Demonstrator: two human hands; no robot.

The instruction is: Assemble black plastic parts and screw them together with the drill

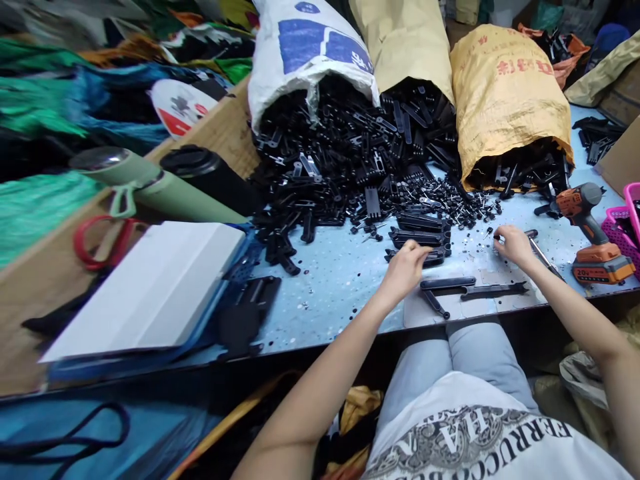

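My left hand (406,267): fingers drawn together at the nearest of 3 rows of black parts (418,238) on the desk (320,303). My right hand (516,247): fingers curled, near small screws (473,205). Whether either grips anything, I cannot tell.

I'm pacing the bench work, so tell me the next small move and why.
Probably bring the left hand over to the pale board: it is at the row of black strips, and other black pieces lie on that board. Whether it grips anything is unclear.
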